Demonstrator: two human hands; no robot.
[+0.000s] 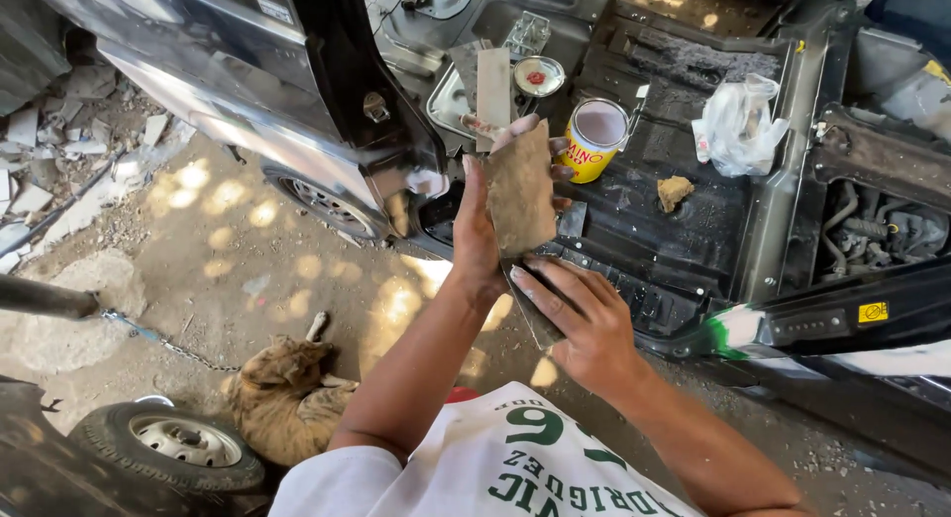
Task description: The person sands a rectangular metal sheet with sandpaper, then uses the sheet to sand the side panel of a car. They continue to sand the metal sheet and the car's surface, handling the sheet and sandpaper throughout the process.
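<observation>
On the far left, a small black rubber tyre on a grey steel rim [183,443] lies at the lower edge of the dirt floor [248,259], and a tan striped cat [282,398] lies just beside it. A thin metal chain [158,341] crosses the ground above the cat. The dirt between the cat and the dark car body sill [396,195] is open.

The left hand [480,235] is raised upright at the sill edge. Its fingers wrap a flat brown putty-coated board [522,188], thumb on the near edge and fingertips curled over the far edge. The board stands nearly vertical, above the black ribbed car floor pan [684,230].

The right hand [584,319] sits lower and nearer. Its fingers lie pressed together along a flat dark metal scraper blade [530,314], whose upper end meets the bottom of the board.

Behind the board stands an open yellow round tin [594,139] holding pale pinkish paste; its loose silver round lid [538,76] lies beyond. To the right, a tan lump of filler [675,191] rests on the pan, then a crumpled clear plastic bag [738,126]. The raised right wall of the pan closes that side.
</observation>
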